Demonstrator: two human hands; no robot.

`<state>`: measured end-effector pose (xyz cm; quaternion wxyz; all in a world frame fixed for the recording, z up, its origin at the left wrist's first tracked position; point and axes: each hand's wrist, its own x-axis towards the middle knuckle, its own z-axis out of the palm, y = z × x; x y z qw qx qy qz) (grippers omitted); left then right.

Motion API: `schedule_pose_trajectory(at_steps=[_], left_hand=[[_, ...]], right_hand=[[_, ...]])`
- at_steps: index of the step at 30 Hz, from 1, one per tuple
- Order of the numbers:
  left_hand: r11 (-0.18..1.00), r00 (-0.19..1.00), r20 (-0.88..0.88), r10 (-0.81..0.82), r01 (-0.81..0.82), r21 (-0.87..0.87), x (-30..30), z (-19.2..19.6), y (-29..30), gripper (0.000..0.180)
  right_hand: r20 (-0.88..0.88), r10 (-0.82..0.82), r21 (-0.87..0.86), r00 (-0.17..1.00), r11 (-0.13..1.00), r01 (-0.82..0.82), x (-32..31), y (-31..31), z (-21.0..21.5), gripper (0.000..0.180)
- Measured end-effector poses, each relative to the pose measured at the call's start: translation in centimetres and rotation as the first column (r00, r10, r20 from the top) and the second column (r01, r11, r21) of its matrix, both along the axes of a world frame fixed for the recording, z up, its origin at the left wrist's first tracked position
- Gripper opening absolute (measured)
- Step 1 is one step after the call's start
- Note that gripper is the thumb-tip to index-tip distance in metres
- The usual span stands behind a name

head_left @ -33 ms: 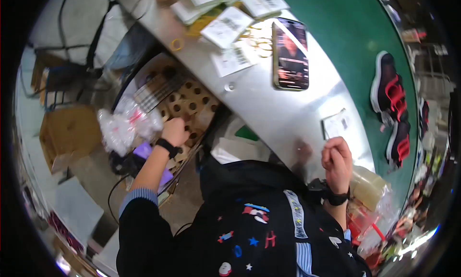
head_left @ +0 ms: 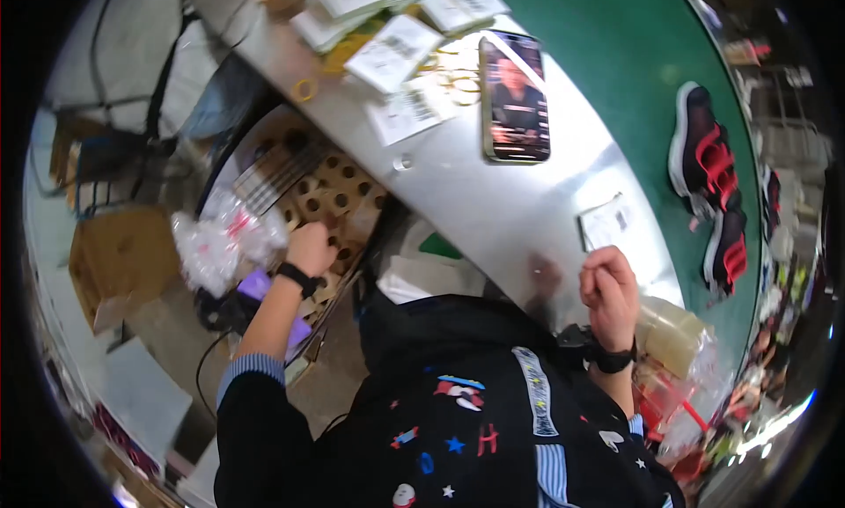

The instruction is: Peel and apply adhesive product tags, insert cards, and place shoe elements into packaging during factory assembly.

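Observation:
My left hand [head_left: 310,248] is over a box beside the table, its fingers curled in and whatever they hold hidden. Beneath and beyond it lies a brown cardboard sheet with rows of round holes [head_left: 340,200]. A clear plastic bag with red print [head_left: 220,239] rests just left of that hand. At the table's near right edge my right hand [head_left: 609,288] is raised with fingers closed together; anything inside them is too small to make out. A small stack of white labels [head_left: 607,221] lies just beyond it on the metal tabletop [head_left: 475,200].
A phone [head_left: 515,99] with a lit screen lies on the table. Stacks of white printed labels [head_left: 393,54] and yellow rubber bands [head_left: 464,87] are beside it. Dark shoes with red straps [head_left: 701,156] stand on a green surface. A wide tape roll [head_left: 667,336] sits by my right wrist.
The view has shifted slightly, so the table, phone and labels sit a little farther left in the picture. Both hands keep nearly the same pose.

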<state>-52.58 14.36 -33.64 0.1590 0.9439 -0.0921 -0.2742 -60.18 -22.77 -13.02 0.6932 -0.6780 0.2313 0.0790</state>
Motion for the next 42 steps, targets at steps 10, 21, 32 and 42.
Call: schedule_pose_trajectory(at_steps=[10,21,32,42], left_hand=[[0.961,0.943,0.194,0.272,-0.257,-0.098,-0.1,7.5,1.5,0.031],[0.257,0.691,-0.369,0.621,-0.625,-0.737,-2.9,18.0,1.7,0.032],[0.632,0.903,0.022,-0.429,0.317,-0.707,-3.1,21.2,-32.8,0.029],[0.627,0.725,0.433,-0.536,0.685,-0.371,-5.6,18.3,-38.3,0.045]], right_hand=[[-0.011,0.298,-0.074,0.954,0.952,-0.298,-1.2,-0.6,-0.8,0.02],[0.053,0.077,0.007,0.996,0.997,-0.078,-4.5,-5.2,-0.6,0.021],[0.243,-0.627,0.479,0.74,0.741,0.47,-11.0,-10.9,-2.3,0.021],[0.153,-0.645,0.617,0.748,0.654,0.438,-11.7,-10.2,-4.2,0.021]])
